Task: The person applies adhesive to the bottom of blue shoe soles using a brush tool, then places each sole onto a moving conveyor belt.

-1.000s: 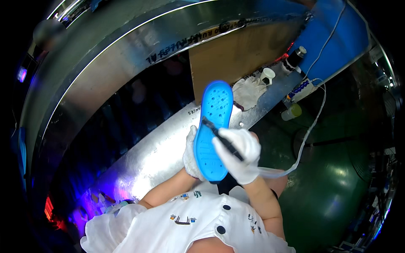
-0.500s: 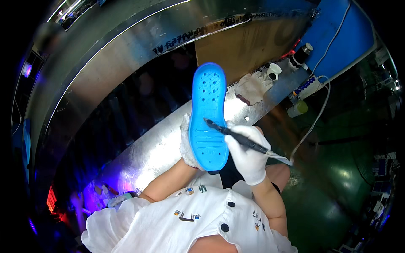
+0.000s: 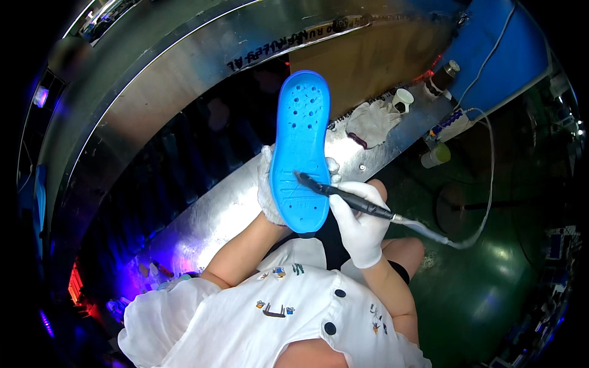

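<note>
My left hand [image 3: 265, 195], in a pale work glove, grips a bright blue shoe sole [image 3: 300, 147] from behind and along its left edge; glove fingertips show at its right edge. The sole stands upright in the picture, its holed, wider end away from me and its ridged end toward me. In a white glove, my right hand [image 3: 363, 227] pinches a black pen-shaped tool [image 3: 356, 201] with a pale cord at its back end. The dark tip of that tool lies on the sole's face, by the ridges.
Beyond the sole a metal bench [image 3: 224, 205] runs diagonally, carrying a spare glove [image 3: 371, 122], a white cup [image 3: 402, 100] and a dark bottle [image 3: 443, 76]. A cardboard sheet [image 3: 368, 67] leans behind. The tool's cord [image 3: 489, 184] loops at the right, near a yellowish-lidded container [image 3: 436, 156].
The sole has shifted slightly away from me with my left hand. The tool's tip now touches nearer the ridged end. Its cord has swung outward to the right.
</note>
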A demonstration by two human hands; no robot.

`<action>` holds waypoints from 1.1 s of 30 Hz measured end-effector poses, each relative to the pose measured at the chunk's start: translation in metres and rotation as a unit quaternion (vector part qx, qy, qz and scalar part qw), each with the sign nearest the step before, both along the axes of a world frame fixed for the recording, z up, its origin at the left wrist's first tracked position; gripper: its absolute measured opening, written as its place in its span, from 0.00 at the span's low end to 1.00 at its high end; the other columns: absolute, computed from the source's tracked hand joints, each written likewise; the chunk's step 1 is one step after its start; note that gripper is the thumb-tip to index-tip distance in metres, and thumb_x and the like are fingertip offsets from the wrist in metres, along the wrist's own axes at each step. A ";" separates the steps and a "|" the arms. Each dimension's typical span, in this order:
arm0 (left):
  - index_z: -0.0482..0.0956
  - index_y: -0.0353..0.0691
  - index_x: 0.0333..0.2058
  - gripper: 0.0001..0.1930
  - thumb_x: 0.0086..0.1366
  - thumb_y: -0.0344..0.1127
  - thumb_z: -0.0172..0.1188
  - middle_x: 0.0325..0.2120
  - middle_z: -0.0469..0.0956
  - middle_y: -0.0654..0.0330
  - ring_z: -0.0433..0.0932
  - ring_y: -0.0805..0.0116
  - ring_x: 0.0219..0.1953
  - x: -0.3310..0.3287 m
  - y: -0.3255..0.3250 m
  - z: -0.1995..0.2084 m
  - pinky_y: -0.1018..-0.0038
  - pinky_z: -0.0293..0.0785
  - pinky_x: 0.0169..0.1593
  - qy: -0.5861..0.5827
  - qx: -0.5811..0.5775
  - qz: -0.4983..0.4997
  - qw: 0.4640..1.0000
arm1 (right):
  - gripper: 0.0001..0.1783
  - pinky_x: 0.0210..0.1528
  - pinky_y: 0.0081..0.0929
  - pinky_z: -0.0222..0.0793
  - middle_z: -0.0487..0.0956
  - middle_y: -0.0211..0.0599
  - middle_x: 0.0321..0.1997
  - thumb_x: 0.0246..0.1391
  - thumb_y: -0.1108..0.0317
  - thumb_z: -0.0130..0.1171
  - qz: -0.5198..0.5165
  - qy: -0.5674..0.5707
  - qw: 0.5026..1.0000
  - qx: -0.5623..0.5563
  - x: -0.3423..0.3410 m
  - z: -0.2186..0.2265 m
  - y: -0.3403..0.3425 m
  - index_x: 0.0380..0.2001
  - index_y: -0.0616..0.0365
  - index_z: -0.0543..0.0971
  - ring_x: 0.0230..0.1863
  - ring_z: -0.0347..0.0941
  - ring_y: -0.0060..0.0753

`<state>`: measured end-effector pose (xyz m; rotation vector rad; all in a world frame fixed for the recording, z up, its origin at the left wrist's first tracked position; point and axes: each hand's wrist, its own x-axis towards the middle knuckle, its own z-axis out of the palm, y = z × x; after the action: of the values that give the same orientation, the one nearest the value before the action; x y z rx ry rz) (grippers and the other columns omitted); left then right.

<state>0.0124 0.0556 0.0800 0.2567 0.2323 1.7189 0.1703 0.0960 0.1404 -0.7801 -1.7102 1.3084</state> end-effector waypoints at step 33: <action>0.76 0.25 0.48 0.32 0.67 0.57 0.53 0.38 0.78 0.31 0.83 0.46 0.37 -0.063 0.037 0.028 0.57 0.83 0.43 0.083 0.018 -0.315 0.945 | 0.13 0.36 0.27 0.77 0.83 0.41 0.39 0.46 0.78 0.70 0.245 -0.097 0.932 0.247 0.016 0.016 0.008 0.37 0.59 0.81 0.34 0.80 0.37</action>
<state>-0.0506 0.0923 0.1076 0.4510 0.2138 1.0669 0.1863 0.1042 0.1559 -0.1923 -2.3708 1.0477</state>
